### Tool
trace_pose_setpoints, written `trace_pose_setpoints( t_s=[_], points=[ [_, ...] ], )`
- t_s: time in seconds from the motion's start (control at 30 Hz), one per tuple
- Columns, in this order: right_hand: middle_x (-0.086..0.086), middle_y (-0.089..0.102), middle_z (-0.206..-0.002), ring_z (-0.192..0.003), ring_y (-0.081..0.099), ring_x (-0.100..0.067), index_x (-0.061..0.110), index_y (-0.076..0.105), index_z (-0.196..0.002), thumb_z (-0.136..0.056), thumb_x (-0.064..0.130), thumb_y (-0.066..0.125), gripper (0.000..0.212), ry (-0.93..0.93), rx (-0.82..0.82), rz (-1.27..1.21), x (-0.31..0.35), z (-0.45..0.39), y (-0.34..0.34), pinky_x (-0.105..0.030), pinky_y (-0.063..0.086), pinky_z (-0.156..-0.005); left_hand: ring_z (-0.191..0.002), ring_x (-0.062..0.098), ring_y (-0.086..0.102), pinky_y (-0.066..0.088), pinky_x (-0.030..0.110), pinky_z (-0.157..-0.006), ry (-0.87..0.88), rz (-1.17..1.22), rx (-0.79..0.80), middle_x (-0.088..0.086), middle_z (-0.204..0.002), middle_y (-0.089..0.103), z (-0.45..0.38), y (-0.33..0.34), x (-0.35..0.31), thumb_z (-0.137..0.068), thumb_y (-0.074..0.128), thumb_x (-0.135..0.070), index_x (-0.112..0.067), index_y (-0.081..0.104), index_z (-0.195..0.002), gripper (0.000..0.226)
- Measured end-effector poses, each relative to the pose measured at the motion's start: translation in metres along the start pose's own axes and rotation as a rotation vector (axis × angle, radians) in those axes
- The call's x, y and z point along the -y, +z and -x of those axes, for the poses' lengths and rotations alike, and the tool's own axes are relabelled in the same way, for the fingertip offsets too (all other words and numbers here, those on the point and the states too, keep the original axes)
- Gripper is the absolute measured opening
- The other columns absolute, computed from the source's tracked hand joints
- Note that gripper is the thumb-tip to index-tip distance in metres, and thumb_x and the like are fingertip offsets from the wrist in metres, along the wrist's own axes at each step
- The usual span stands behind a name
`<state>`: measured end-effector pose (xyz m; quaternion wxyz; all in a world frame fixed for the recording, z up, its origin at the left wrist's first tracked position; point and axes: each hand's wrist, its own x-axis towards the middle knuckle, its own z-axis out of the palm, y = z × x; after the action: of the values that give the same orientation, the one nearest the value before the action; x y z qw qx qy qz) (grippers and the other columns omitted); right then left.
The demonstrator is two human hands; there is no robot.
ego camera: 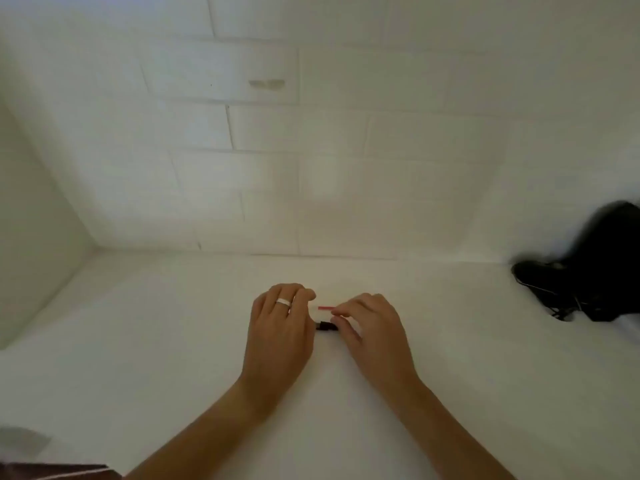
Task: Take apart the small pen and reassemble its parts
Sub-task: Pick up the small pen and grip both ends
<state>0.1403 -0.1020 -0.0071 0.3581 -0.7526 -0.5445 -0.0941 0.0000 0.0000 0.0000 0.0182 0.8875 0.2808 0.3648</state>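
Both of my hands rest on the white table near its middle. My left hand (280,320), with a silver ring on one finger, is curled with its fingertips near a whitish pen piece that is mostly hidden. My right hand (367,323) pinches the end of a thin red refill (325,308) that points left between the hands. A small black pen part (326,326) lies on the table just below the refill, touching my right fingertips. What my left fingers grip is blurred.
A black bag with cords (588,275) lies at the right against the white brick wall (311,150). A side wall closes the left. A dark edge (59,471) shows at the bottom left.
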Motion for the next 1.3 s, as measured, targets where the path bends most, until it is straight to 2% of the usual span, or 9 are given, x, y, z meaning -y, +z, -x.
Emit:
trace_pose_setpoints(
  t_s=[0.17,0.27,0.4,0.5,0.63,0.87,1.07,1.17,1.3],
  points=[
    [0.006,0.065,-0.092,-0.087,0.054,-0.015,0.023,0.076,-0.099,-0.09,0.028,0.068,0.013,-0.002,0.075,0.038,-0.002,0.003,0.008,-0.031,0.046,-0.076,-0.101,0.023,0.062,0.043,0.033,-0.081,-0.025,-0.025,0.015,0.0,-0.106,0.069,0.007,0.009,0.011,-0.083,0.069,-0.004,-0.016,0.069,-0.104,0.024],
    [0.006,0.065,-0.094,-0.09,0.055,-0.017,0.026,0.075,-0.098,-0.089,0.028,0.067,0.012,0.044,0.109,0.027,0.001,0.009,0.01,-0.035,0.047,-0.081,-0.099,0.023,0.062,0.045,0.034,-0.079,-0.019,-0.019,0.033,-0.001,-0.104,0.069,0.011,0.01,0.015,-0.087,0.06,-0.014,-0.019,0.071,-0.101,0.019],
    [0.003,0.066,-0.093,-0.088,0.056,-0.02,0.022,0.07,-0.094,-0.087,0.02,0.068,0.007,0.054,0.064,0.019,0.008,0.016,0.014,-0.04,0.05,-0.079,-0.096,0.019,0.061,0.045,0.032,-0.076,-0.013,0.053,0.097,-0.004,-0.1,0.067,0.013,0.01,0.016,-0.089,0.046,-0.026,-0.022,0.072,-0.095,0.027],
    [0.004,0.064,-0.091,-0.085,0.056,-0.022,0.02,0.064,-0.093,-0.089,0.022,0.062,0.005,0.052,0.019,0.059,0.012,0.019,0.012,-0.042,0.049,-0.076,-0.096,0.016,0.059,0.043,0.03,-0.077,-0.026,0.123,0.15,-0.007,-0.1,0.067,0.011,0.009,0.017,-0.09,0.051,-0.03,-0.025,0.071,-0.093,0.021],
    [0.005,0.063,-0.088,-0.08,0.057,-0.02,0.021,0.057,-0.096,-0.093,0.02,0.054,0.004,0.028,-0.009,0.098,0.014,0.02,0.009,-0.04,0.048,-0.073,-0.096,0.014,0.058,0.037,0.027,-0.077,0.013,0.159,0.19,-0.009,-0.098,0.067,0.011,0.01,0.018,-0.093,0.055,-0.024,-0.026,0.068,-0.101,0.015],
    [0.014,0.06,-0.081,-0.078,0.052,-0.009,0.035,0.064,-0.103,-0.101,0.04,0.044,0.021,-0.033,-0.012,0.172,0.007,0.016,0.013,-0.029,0.033,-0.072,-0.089,0.013,0.056,0.04,0.028,-0.076,0.04,0.222,0.181,-0.011,-0.091,0.067,0.008,0.015,0.016,-0.098,0.048,-0.023,-0.027,0.066,-0.1,0.019],
    [0.012,0.058,-0.073,-0.072,0.055,-0.012,0.035,0.065,-0.103,-0.103,0.041,0.038,0.028,-0.072,-0.033,0.253,0.006,0.016,0.017,-0.032,0.038,-0.07,-0.084,0.013,0.055,0.041,0.03,-0.074,0.066,0.217,0.176,-0.01,-0.083,0.064,0.007,0.015,0.018,-0.102,0.034,-0.039,-0.026,0.066,-0.095,0.035],
    [0.011,0.06,-0.071,-0.069,0.056,-0.012,0.034,0.065,-0.102,-0.103,0.04,0.04,0.025,-0.074,-0.041,0.285,0.01,0.017,0.017,-0.032,0.037,-0.068,-0.081,0.013,0.054,0.041,0.03,-0.072,0.038,0.199,0.152,-0.01,-0.079,0.063,0.009,0.014,0.019,-0.101,0.039,-0.034,-0.027,0.067,-0.09,0.03],
    [0.011,0.067,-0.074,-0.071,0.061,-0.012,0.035,0.063,-0.101,-0.104,0.044,0.032,0.033,-0.063,-0.035,0.318,0.013,0.018,0.017,-0.03,0.03,-0.066,-0.076,0.016,0.052,0.042,0.032,-0.069,0.03,0.168,0.123,-0.01,-0.075,0.062,0.01,0.013,0.018,-0.097,0.056,-0.017,-0.026,0.066,-0.085,0.019]
  ],
)
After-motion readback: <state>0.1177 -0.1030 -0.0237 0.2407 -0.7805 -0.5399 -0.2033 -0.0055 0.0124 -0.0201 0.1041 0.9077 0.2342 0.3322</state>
